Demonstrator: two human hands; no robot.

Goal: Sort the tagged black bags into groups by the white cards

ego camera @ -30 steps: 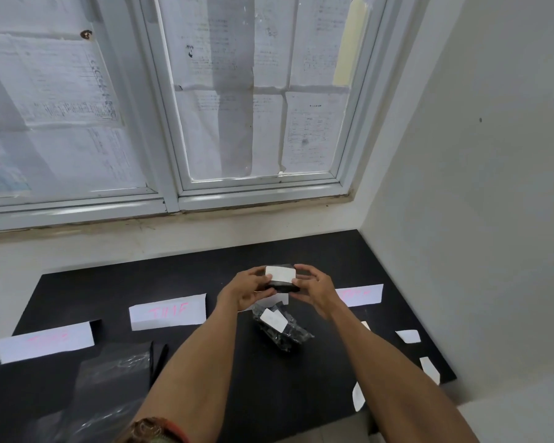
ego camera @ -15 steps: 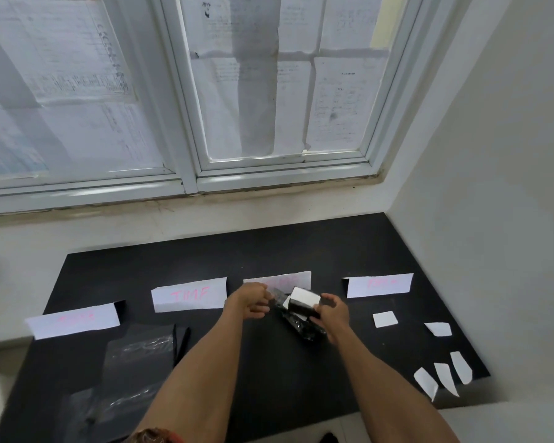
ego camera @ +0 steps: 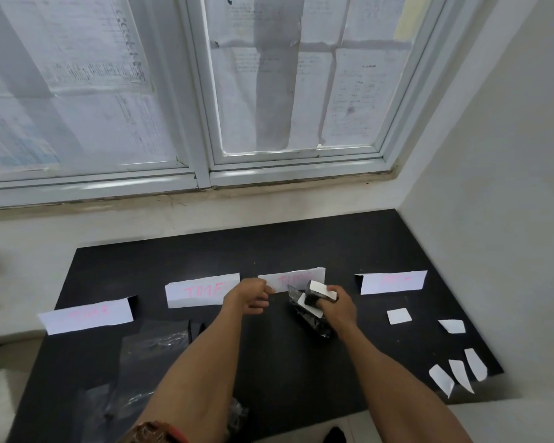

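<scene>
Several white cards with pink writing lie in a row on the black table (ego camera: 269,247): a far-left card (ego camera: 87,314), a second card (ego camera: 199,290), a third card (ego camera: 296,278) and a right card (ego camera: 392,281). My right hand (ego camera: 338,306) grips a small tagged black bag (ego camera: 317,290) with a white label, just in front of the third card. Under it lies another tagged black bag (ego camera: 311,319). My left hand (ego camera: 250,295) hovers beside it, fingers curled, holding nothing that I can see.
Loose white tags lie at the right: one square tag (ego camera: 398,315) and several more (ego camera: 458,372) near the table's right front corner. Clear and dark plastic bags (ego camera: 147,356) pile at the front left. A papered window and a wall bound the back and right.
Both hands have lowered the bag from mid-air to the table by the third card. My left hand has let go of it; the right hand still holds it.
</scene>
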